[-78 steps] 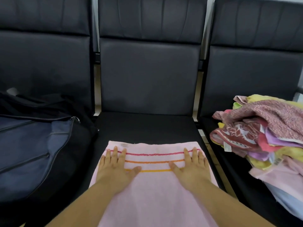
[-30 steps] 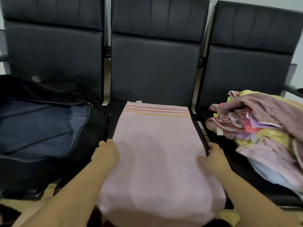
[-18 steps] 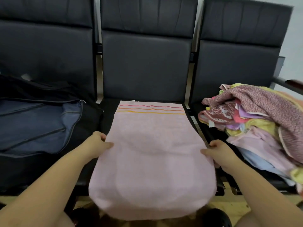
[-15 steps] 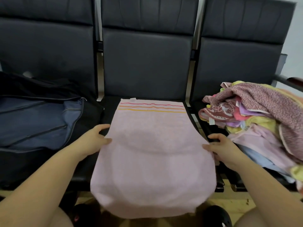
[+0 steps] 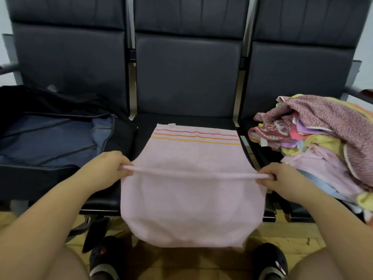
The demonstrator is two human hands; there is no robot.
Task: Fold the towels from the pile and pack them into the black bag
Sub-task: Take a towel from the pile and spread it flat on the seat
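Nearest, the pink towel's (image 5: 191,209) loose end is hanging off the front edge of the middle seat (image 5: 181,120), above the floor. Just above that, both hands are pinching the towel at its side edges: the left hand (image 5: 105,170) is curling thumb and fingers on the left edge, the right hand (image 5: 282,178) doing the same on the right edge, and between them a ridge of cloth is lifting taut across the towel's width. Beyond the hands, the rest is lying flat on the seat, long axis running straight away from the person, striped end farthest, near the backrest. Judging from this, the coming fold is turning on that axis: the pinched line is probably needing to travel forward toward the stripes, both hands equally near. The black bag (image 5: 50,142) is sitting open on the left seat, closer to the left hand; the pile of towels (image 5: 323,134) is sitting on the right seat.
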